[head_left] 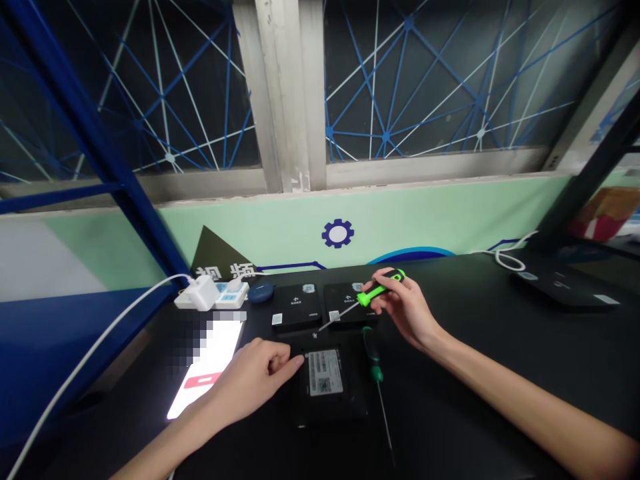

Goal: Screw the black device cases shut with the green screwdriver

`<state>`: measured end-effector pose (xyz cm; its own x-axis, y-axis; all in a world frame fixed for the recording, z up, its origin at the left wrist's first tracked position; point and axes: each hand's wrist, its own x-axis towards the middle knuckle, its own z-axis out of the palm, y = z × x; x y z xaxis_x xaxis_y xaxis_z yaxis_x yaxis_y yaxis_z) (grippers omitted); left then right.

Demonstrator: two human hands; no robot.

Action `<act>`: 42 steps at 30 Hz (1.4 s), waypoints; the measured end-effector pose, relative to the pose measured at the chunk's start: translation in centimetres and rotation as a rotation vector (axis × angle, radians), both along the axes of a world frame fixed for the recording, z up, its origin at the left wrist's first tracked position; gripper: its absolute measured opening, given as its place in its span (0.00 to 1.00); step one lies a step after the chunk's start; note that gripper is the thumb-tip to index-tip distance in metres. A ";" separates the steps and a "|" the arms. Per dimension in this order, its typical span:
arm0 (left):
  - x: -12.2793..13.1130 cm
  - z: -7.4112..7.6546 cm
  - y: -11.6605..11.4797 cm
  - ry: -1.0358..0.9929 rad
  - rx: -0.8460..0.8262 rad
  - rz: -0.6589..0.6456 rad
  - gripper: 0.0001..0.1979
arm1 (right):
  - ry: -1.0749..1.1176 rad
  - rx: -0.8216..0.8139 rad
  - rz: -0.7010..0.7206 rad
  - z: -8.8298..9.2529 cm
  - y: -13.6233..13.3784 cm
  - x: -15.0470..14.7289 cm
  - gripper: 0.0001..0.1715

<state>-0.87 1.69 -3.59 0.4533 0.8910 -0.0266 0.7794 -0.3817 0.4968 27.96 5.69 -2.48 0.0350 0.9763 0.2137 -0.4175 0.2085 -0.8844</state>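
My right hand (pixel 403 307) holds a screwdriver (pixel 383 287) with a bright green and black handle. Its thin shaft slants down to the left, the tip close to a small shiny bit, perhaps a screw, by the far edge of a black box (pixel 353 403). That box lies with its printed white label (pixel 325 372) upward. Beside its left edge is my left hand (pixel 263 367), fingers curled and thumb stretched toward the box; nothing shows in it. A second screwdriver (pixel 373 357), dark with a green collar, lies right of the box, its long shaft pointing toward me.
Two flat black boxes (pixel 296 307) sit side by side behind. A lit phone (pixel 207 373) lies left, near a power strip (pixel 230 295) with a white charger (pixel 200 293) and a dark blue case (pixel 261 292). Another black device (pixel 565 290) is far right. Blue frame posts (pixel 145 227) flank the table.
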 end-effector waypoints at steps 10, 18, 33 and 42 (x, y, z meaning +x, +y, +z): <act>-0.1 -0.1 0.1 -0.040 0.053 -0.001 0.25 | -0.052 -0.091 0.096 -0.2 -0.4 -0.6 0.13; -0.1 0.5 -0.4 -0.121 0.196 -0.033 0.20 | -0.089 -0.119 0.010 -0.4 -0.2 -0.7 0.15; -0.3 0.3 -0.7 -0.044 0.292 -0.257 0.14 | -0.108 -0.114 0.018 -0.4 -0.4 -1.1 0.16; 0.0 0.6 -0.6 -0.096 0.252 -0.256 0.14 | -0.099 -0.105 0.004 -0.3 -0.4 -1.0 0.16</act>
<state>-0.83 1.13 -3.00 0.6519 0.7217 0.2326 0.5972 -0.6777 0.4291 26.97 5.31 -2.82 0.0147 0.9935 0.1128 -0.3278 0.1114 -0.9381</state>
